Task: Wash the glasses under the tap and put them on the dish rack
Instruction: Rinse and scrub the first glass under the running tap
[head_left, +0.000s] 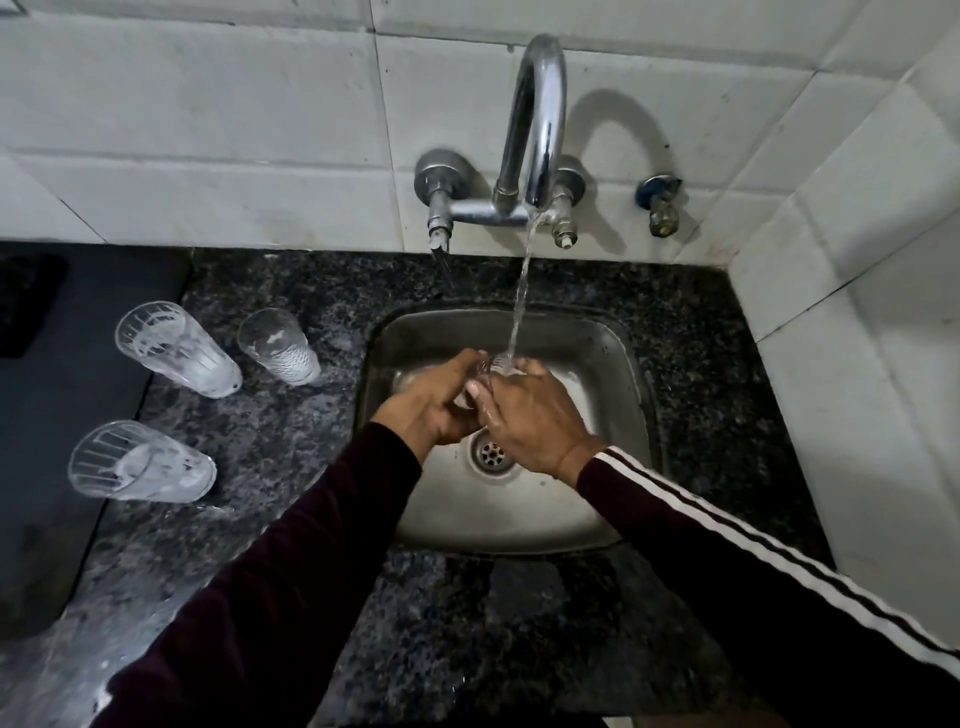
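I am washing a glass (480, 376) over the sink (613, 343). Both my hands hold it. My left hand (434, 402) has its fingers curled round one side of it. My right hand (524, 410) wraps round the other side, and its fingers are curled too. The glass is mostly hidden between my hands, so I can only see a little bit of it. Water (522, 291) runs down from the tap (537, 119) and lands right on the glass and my fingers.

Three more glasses stand on the desk (291, 467) to the left of the sink. The far left glass (176, 356) and the near glass (140, 462) have white streaks inside, so I think they are still dirty. The middle glass (280, 345) has a white mark too.

A dark mat (52, 415) lies at the left edge of the desk. It may be the dish rack, but I cannot tell. No glass is on it yet.

So I think I am near the start. One glass is getting washed, three wait, and none is put away.
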